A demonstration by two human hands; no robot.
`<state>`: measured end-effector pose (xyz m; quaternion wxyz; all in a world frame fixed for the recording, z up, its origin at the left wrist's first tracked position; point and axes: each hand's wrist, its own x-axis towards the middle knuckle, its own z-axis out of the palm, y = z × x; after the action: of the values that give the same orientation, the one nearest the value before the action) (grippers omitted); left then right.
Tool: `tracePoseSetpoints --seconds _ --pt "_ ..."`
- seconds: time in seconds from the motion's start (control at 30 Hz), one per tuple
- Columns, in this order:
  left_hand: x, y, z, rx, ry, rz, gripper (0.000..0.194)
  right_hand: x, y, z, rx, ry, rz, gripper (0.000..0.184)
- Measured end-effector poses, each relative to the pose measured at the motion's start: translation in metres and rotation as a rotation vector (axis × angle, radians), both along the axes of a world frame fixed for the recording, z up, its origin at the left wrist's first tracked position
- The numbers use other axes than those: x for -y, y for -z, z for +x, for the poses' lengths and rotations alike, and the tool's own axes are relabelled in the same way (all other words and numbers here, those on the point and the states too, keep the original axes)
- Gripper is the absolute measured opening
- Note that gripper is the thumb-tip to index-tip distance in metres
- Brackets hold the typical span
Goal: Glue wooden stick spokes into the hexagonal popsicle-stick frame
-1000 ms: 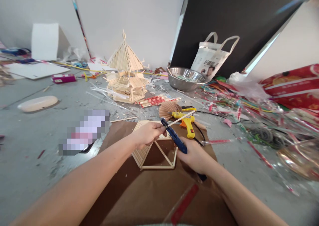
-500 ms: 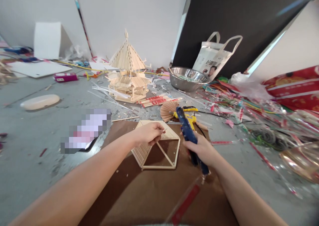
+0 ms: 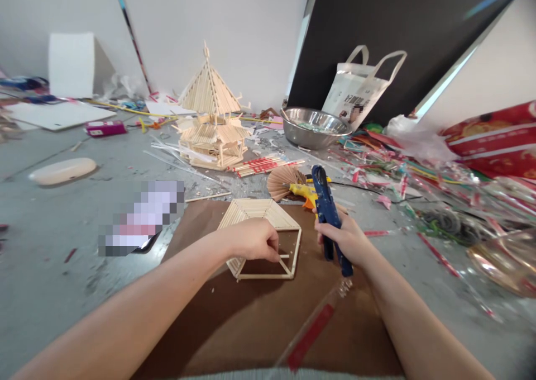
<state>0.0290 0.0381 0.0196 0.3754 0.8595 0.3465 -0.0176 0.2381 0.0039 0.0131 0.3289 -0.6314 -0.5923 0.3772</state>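
Note:
My left hand (image 3: pixel 255 239) is closed in a pinch over a flat hexagonal frame (image 3: pixel 296 251) of pale wooden sticks. A short pale stick (image 3: pixel 285 256) pokes out from its fingertips, near one spoke of the frame. Rows of sticks fill the frame's far and left sections; the near and right ones are open. In my right hand (image 3: pixel 341 232), just right of the frame, is a dark blue hand tool (image 3: pixel 325 198) with two legs, like pliers or a cutter. Its exact kind I cannot tell. The frame lies on a brown sheet (image 3: pixel 251 329).
Behind stands a stick pagoda (image 3: pixel 211 92), with a bundle of sticks (image 3: pixel 263 165) beside it. A yellow glue gun (image 3: pixel 304 191) lies behind the blue tool. Further off are a metal bowl (image 3: pixel 312 137) and plastic scraps (image 3: pixel 439 198). A phone (image 3: pixel 146 218) is at left.
My left hand has lowered and shifted slightly right and nearer, bringing the small stick to the frame's spoke. My right hand has moved a little right and up, still holding the blue tool.

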Motion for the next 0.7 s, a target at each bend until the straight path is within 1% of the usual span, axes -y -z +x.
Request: tracePoseSetpoints --seconds 0.33,0.43,0.53,0.7 --pt "0.005 0.013 0.008 -0.036 0.011 -0.004 0.026 -0.001 0.003 0.002 -0.017 -0.021 -0.017 0.024" --pt "0.006 0.013 0.009 -0.057 0.013 0.009 0.027 0.0 0.002 0.001 -0.014 -0.022 -0.027 0.024" --pt "0.007 0.011 0.009 -0.079 0.041 0.023 0.027 0.001 0.0 0.0 -0.013 -0.017 -0.033 0.024" --pt "0.008 0.009 0.008 -0.092 0.073 0.041 0.023 0.001 -0.002 -0.002 -0.023 -0.02 -0.032 0.025"
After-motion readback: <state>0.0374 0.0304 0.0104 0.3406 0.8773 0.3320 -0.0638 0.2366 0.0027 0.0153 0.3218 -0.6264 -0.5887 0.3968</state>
